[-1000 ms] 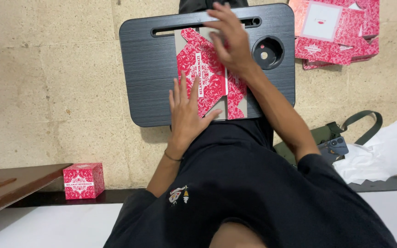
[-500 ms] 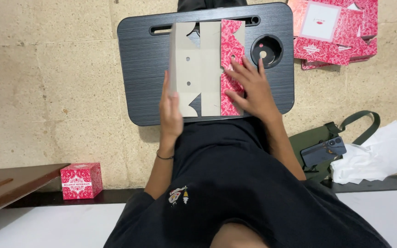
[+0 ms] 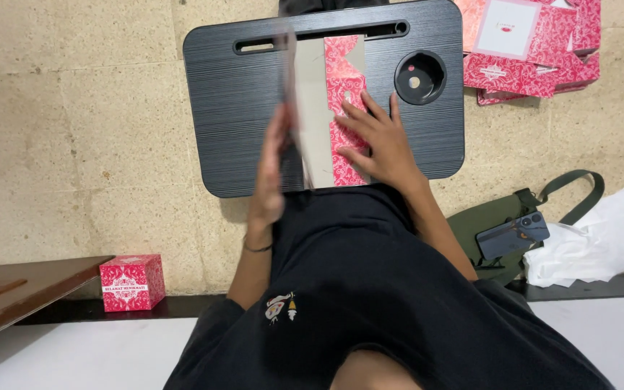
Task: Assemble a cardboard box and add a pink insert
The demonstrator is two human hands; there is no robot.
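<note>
Flat red-and-white patterned cardboard box blank (image 3: pixel 337 108) lies on the black rectangular lap tray (image 3: pixel 232 108), right of centre, reaching from the slot at the far edge to the near edge. Its left panel is lifted and blurred, grey inner side showing. The tray sits on a beige stone floor (image 3: pixel 74 130), a round cup recess (image 3: pixel 419 78) near its far right corner.

Right hand (image 3: pixel 380 141) lies palm down on the blank's patterned right panel, fingers spread, pressing flat. Left hand (image 3: pixel 272 170), blurred, is against the raised panel at the near edge; exact grip cannot be told.

Stack of matching red blanks (image 3: pixel 529 43) on the floor beyond the tray's right edge. Green bag (image 3: pixel 485 224) carrying a dark phone (image 3: pixel 512 235), beside white crumpled paper (image 3: pixel 601 238). Small assembled red box (image 3: pixel 132 282) at lower left.
</note>
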